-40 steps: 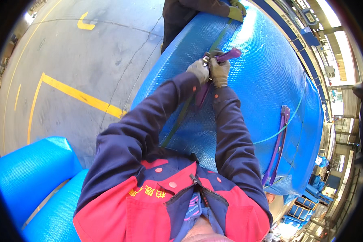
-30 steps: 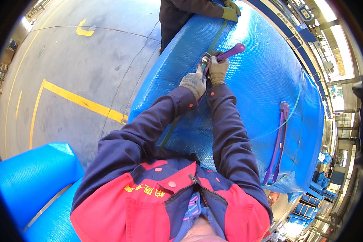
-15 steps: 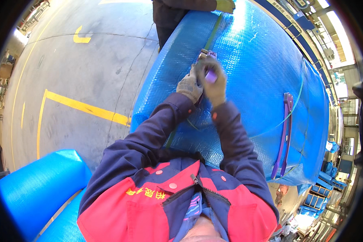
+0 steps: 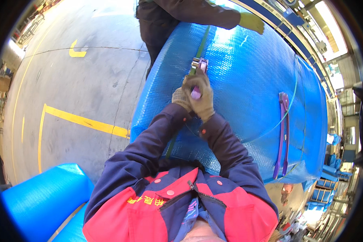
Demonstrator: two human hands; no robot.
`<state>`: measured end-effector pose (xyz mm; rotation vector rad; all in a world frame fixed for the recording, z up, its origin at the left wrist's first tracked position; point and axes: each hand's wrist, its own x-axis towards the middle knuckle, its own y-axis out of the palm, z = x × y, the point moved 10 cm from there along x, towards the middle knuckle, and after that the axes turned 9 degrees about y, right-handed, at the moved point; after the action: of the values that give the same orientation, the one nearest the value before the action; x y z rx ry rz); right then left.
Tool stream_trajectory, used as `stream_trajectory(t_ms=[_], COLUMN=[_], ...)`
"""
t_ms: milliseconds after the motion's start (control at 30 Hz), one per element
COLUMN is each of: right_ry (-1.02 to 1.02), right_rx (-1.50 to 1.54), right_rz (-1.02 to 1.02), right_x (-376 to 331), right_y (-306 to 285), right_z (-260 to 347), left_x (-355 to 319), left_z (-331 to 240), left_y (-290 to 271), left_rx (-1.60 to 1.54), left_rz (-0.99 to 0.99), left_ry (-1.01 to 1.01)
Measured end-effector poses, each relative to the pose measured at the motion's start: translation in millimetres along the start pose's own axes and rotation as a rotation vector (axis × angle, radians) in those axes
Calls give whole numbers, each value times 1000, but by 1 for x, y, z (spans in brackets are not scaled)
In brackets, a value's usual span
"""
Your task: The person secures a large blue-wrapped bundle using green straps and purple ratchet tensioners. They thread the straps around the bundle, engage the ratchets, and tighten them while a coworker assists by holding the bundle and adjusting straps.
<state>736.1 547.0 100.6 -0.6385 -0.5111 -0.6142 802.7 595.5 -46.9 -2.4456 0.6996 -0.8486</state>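
Observation:
A large roll wrapped in blue bubble film lies in front of me. A green strap runs over it into a metal strapping tool with a purple handle. My right hand, in a tan glove, grips the purple handle, which points toward me. My left hand, gloved too, sits just beside and partly behind the right, against the strap below the tool. Its grip is hidden. Both my sleeves are dark blue.
Another person in dark clothes stands at the roll's far end, a yellow-gloved hand resting on the film. A second purple tool lies on the roll at the right. Grey floor with yellow lines lies left. More blue-wrapped rolls sit lower left.
My right hand has swung the purple handle from pointing up and right down toward me. My left hand slid along the strap next to the tool. The other person's gloved hand reached further across the roll.

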Motion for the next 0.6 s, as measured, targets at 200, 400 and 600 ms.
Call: stream_trajectory(t_ms=[200, 400, 600], right_ry=[674, -64, 629], right_rx=[362, -48, 179], right_rz=[21, -79, -38], right_x=[72, -28, 92], right_y=[-20, 10, -24], right_z=[-93, -33, -125], left_x=[-16, -4, -8], left_z=[18, -23, 3], left_y=[13, -4, 20], left_rx=[85, 303, 178], left_rz=[69, -71, 261], left_ry=[-262, 271, -317])
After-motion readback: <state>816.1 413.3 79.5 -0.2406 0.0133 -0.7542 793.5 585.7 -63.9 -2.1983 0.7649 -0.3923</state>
